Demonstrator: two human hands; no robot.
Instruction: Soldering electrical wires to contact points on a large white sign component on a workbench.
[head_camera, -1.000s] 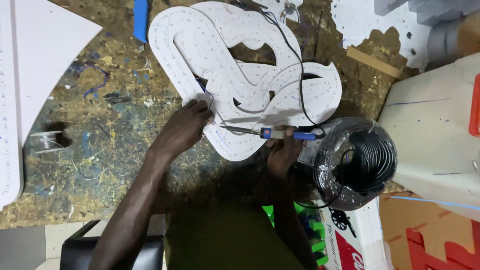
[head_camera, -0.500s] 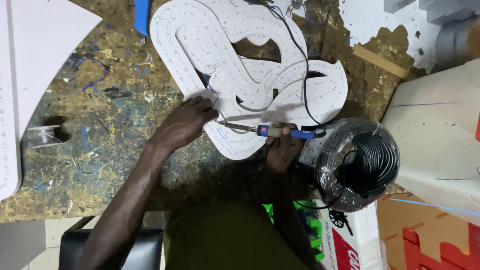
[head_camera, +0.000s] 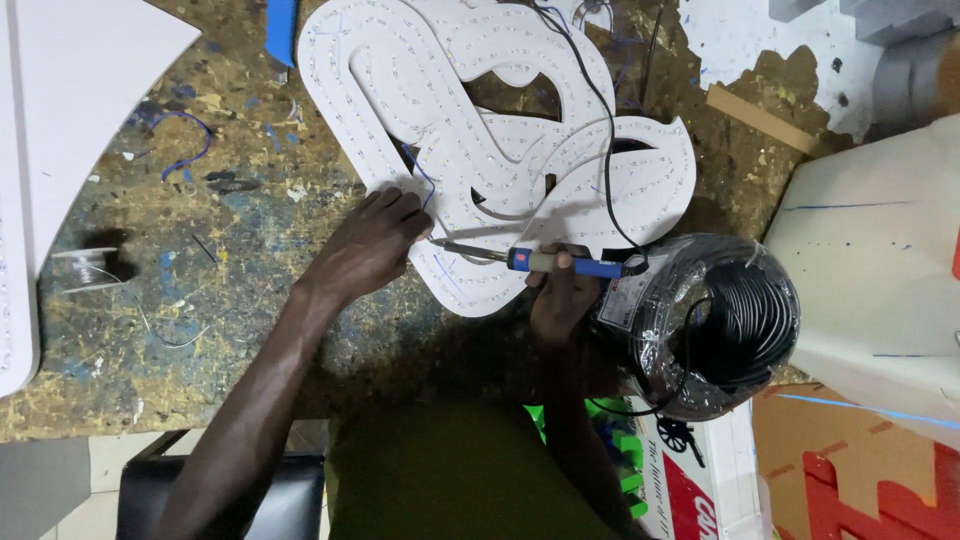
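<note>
The right hand (head_camera: 562, 300) pinches the soldering iron (head_camera: 535, 261), its tip now nearer the left hand (head_camera: 372, 245). That hand presses, fingers together, a blue wire (head_camera: 420, 172) onto the white panel (head_camera: 480, 150) (lying on the worktop (head_camera: 200, 280)), so tip meets joint.

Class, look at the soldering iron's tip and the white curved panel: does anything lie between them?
Nothing visible does. The soldering iron, held in the right hand, points its tip at the white panel beside the left hand's fingers.

Matt white board (head_camera: 480, 130), rough paint-stained bench (head_camera: 180, 300)
</note>
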